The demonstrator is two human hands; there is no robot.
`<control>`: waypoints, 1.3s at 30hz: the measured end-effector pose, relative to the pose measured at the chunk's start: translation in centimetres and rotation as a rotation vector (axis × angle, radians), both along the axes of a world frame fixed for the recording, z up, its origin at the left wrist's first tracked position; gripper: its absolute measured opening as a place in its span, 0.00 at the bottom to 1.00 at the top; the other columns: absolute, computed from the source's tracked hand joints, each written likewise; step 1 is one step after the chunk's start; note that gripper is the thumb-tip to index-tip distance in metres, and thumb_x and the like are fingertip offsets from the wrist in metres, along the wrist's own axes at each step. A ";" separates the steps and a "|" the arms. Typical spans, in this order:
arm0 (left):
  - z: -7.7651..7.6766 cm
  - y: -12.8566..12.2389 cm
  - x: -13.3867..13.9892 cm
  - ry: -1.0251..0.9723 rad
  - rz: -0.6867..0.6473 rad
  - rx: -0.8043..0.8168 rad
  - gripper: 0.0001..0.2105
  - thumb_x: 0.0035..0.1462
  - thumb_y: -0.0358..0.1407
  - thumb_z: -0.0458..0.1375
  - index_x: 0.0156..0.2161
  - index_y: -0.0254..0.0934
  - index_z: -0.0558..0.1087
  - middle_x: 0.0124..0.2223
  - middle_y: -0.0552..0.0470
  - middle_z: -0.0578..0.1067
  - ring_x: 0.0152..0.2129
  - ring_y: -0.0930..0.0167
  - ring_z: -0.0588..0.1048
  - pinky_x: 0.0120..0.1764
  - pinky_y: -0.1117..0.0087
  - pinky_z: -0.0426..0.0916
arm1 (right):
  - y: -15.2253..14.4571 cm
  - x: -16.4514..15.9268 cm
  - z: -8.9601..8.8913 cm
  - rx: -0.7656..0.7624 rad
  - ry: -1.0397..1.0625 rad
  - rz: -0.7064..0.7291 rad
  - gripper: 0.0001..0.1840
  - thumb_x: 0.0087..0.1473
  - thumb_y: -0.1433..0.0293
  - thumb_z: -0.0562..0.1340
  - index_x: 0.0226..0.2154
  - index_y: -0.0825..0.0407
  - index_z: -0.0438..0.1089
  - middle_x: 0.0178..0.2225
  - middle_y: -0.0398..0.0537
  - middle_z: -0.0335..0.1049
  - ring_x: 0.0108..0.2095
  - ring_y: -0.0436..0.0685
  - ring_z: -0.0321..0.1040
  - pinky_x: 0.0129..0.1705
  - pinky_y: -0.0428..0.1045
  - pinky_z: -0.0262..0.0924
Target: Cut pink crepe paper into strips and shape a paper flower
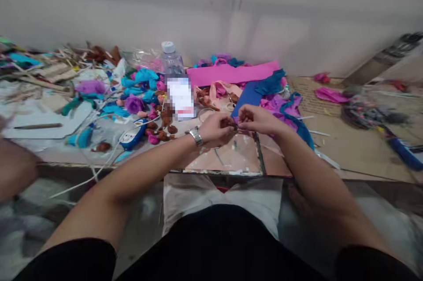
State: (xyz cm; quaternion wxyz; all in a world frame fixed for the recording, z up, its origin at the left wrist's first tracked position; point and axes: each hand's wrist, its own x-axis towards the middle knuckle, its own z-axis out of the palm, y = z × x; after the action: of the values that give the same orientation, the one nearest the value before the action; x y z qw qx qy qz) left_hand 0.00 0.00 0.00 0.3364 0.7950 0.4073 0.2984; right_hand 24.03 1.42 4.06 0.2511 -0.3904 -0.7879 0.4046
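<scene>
The left hand [216,130] and right hand [251,119] meet above the tabletop [376,176], back from its front edge. Fingers are bent to a narrow pinch about a small purplish piece [235,120], largely hidden; which hand grips it cannot be told. The piece lies just beside the near end of a flat blue strip [247,96]. Below, a smooth, pinkish board [228,160], with a dark seam and a chipped, pale-flecked front edge, occupies the space between hands and border. To the right, flat brown cardboard [346,151] offers the broadest lightly covered stretch, bearing a few thin white slips. To the left, room is tight: crumpled blue and purple scraps, rounded brown pieces and a rigid blue-and-white device [132,134] crowd the surface, and a loose white cord hangs over the edge. Behind the hands lie a long pink strip [233,73], straight-sided and matte, a flat upright-looking phone [181,98] and a clear bottle [172,61] with a white cap. A metal-banded watch [195,135] circles the left wrist. Another person's arm [15,168], blurred, enters at the far left.
</scene>
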 end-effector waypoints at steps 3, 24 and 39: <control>0.1 0.1 0.3 -0.147 0.035 -0.014 0.13 0.57 0.41 0.67 0.43 0.35 0.79 0.41 0.48 0.82 0.38 0.65 0.79 0.42 0.65 0.72 | -0.1 -0.1 0.1 -0.028 0.138 -0.073 0.18 0.47 0.67 0.74 0.39 0.49 0.69 0.32 0.42 0.74 0.32 0.54 0.71 0.36 0.49 0.66; -0.4 -0.1 0.5 -0.540 0.142 -0.160 0.15 0.58 0.47 0.66 0.33 0.36 0.73 0.30 0.53 0.77 0.29 0.70 0.76 0.35 0.69 0.71 | -1.1 -4.1 -1.3 -0.200 0.426 -0.299 0.28 0.40 0.48 0.77 0.31 0.51 0.72 0.25 0.42 0.70 0.24 0.50 0.63 0.27 0.47 0.59; 0.6 0.8 -0.4 -0.559 0.204 -0.003 0.20 0.57 0.51 0.68 0.29 0.37 0.69 0.29 0.54 0.73 0.28 0.72 0.71 0.34 0.70 0.67 | -0.9 -4.5 -1.4 0.067 0.431 -0.487 0.38 0.45 0.51 0.74 0.56 0.45 0.70 0.50 0.49 0.72 0.28 0.49 0.64 0.28 0.48 0.61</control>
State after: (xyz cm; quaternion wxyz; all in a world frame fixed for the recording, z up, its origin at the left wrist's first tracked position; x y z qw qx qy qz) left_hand -0.40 0.81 0.61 0.4052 0.6364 0.3769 0.5373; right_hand 19.53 0.51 2.62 0.5142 -0.4644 -0.6129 0.3799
